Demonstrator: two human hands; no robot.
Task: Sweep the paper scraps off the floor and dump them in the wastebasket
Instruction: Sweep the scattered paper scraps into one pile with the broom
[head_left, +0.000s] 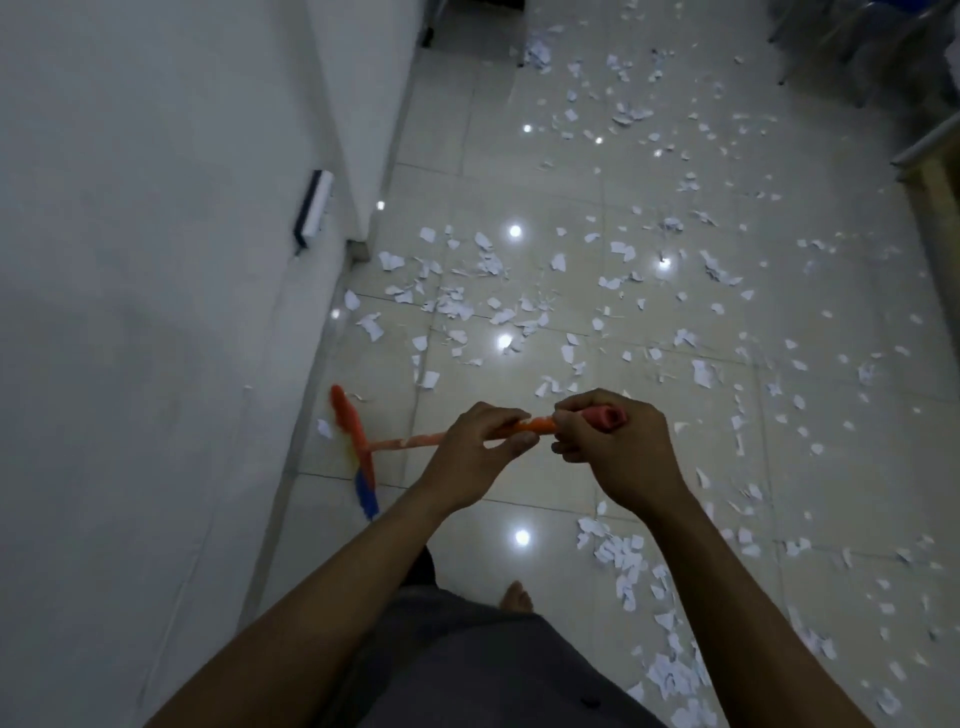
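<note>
Right hand (618, 447) grips the top end of the orange broom (415, 441) handle, fingers curled round it. The left hand (467, 452) holds the handle just below, thumb over, fingers under. The broom head (356, 441) rests on the tiled floor (545, 478) beside the white wall (156, 312). White paper scraps (467, 306) lie scattered across the floor ahead and to the right.

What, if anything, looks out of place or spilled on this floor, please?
Torn white paper scraps are strewn all over the tiled floor, thickest mid-floor and at lower right. The head of the broom is beside the wall.
</note>
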